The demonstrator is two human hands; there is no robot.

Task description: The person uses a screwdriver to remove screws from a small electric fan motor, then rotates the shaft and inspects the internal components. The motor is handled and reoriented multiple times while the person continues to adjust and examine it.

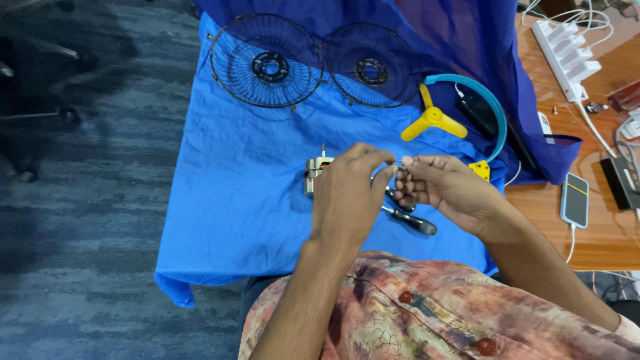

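L hand (348,193) & R hand (443,189) meeting over blue cloth (233,180), fingers pinched together on sth tiny, unclear. Motor (315,172) half-hidden behind L; pliers (410,218) beneath; fan guards (268,61) beyond.

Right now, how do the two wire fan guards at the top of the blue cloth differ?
The left guard shows whole, while the right guard is partly veiled by the dark blue fabric. The left guard looks larger and nearer; the right guard sits further back. Both are round, black wire, with a ring hub at the centre, side by side on the blue cloth.
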